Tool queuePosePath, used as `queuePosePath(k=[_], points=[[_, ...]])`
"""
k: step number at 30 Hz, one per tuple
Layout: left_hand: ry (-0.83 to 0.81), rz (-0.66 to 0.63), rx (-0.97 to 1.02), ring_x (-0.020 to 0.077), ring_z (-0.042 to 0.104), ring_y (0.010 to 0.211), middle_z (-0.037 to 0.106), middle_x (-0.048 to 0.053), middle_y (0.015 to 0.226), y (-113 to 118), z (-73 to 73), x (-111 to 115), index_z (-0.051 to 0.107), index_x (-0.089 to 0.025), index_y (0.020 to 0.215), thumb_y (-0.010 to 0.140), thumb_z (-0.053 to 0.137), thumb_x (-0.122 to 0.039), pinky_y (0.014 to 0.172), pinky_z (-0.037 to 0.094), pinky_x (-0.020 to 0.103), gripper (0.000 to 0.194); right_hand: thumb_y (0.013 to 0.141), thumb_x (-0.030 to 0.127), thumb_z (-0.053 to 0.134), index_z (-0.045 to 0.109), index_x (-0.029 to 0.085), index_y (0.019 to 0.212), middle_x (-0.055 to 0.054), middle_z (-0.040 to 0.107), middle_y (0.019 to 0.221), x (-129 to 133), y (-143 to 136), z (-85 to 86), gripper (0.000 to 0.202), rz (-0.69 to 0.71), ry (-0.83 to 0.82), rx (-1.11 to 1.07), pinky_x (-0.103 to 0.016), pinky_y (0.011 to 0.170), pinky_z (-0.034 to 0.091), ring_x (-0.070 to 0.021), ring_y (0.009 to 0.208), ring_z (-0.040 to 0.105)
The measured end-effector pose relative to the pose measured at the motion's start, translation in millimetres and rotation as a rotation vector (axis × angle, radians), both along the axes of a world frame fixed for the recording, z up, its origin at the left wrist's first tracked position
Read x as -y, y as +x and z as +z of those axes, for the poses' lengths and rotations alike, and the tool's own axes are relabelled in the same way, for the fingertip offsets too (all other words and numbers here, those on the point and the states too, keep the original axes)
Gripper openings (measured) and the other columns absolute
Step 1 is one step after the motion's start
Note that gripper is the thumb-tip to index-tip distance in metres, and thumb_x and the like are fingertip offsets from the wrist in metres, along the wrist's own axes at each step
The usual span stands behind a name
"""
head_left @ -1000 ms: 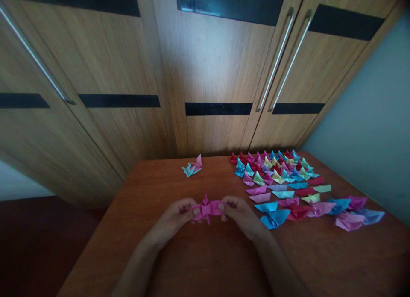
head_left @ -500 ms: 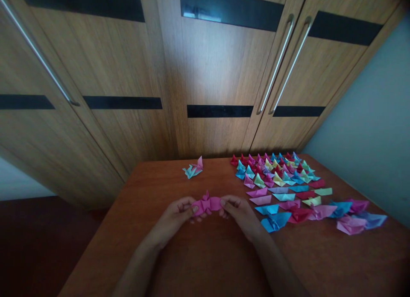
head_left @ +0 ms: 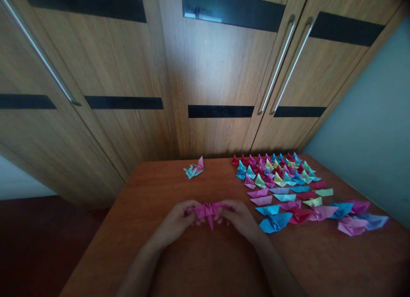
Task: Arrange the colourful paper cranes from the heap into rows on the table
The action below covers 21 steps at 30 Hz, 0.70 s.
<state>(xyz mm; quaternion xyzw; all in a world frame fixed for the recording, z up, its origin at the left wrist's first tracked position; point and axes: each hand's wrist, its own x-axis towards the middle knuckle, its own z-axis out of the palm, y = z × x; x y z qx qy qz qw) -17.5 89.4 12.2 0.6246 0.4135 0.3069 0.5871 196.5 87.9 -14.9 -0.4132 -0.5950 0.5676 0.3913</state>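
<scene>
A pink origami crane (head_left: 209, 210) is stretched between my two hands above the table, with one folded point hanging downward. My left hand (head_left: 179, 218) pinches the wing on its left side. On the other side, the fingers of my right hand (head_left: 238, 216) are closed on the right wing. Part of each wing is hidden behind the fingers. Beyond my hands, a pair of folded paper cranes (head_left: 194, 169), pale blue and light pink, rests near the table's back edge.
Rows of small folded paper boats (head_left: 272, 171) in many colours fill the back right of the brown table (head_left: 128, 228). Larger folded paper pieces (head_left: 299, 214) lie closer, right of my right hand. A wooden cabinet (head_left: 218, 66) with metal handles stands directly behind.
The pink crane has been tilted between my hands, so a point that stuck up is gone from view and one now hangs down. My hands have shifted slightly.
</scene>
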Motion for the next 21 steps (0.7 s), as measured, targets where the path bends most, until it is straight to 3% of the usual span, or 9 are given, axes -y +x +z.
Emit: queuePosePath(k=[8,15,21], points=[[-0.056,0.09,-0.03,0.0145,0.06,0.065,0.07,0.004,0.074,-6.5,4.0,-2.7,0.071,-0.015,0.083,0.081,0.06,-0.036,0.059,0.041,0.022,0.023,0.085,0.041,0.057,0.073,0.019,0.091,-0.003,0.069,0.074,-2.1,3.6,-3.7,0.028,-0.07,0.054,-0.014,-0.022,0.055,0.041,-0.0143,0.067,0.06],[-0.111,0.197,0.049,0.0134,0.06,0.058,0.07,0.002,0.063,-6.4,8.4,-1.7,0.074,-0.016,0.085,0.075,0.068,-0.033,0.055,0.04,0.021,0.021,0.085,0.038,0.059,0.073,0.019,0.094,-0.003,0.069,0.072,1.5,4.6,5.2,0.025,-0.098,0.006,-0.157,-0.022,0.054,0.04,-0.0128,0.064,0.059],[-0.127,0.319,0.185,0.0134,0.061,0.064,0.072,0.004,0.071,-2.9,4.6,-1.9,0.074,-0.016,0.085,0.075,0.07,-0.03,0.058,0.043,0.02,0.018,0.081,0.036,0.066,0.073,0.018,0.091,-0.003,0.069,0.072,1.1,3.7,1.3,0.022,-0.191,-0.057,-0.267,-0.021,0.057,0.041,-0.0118,0.066,0.058]])
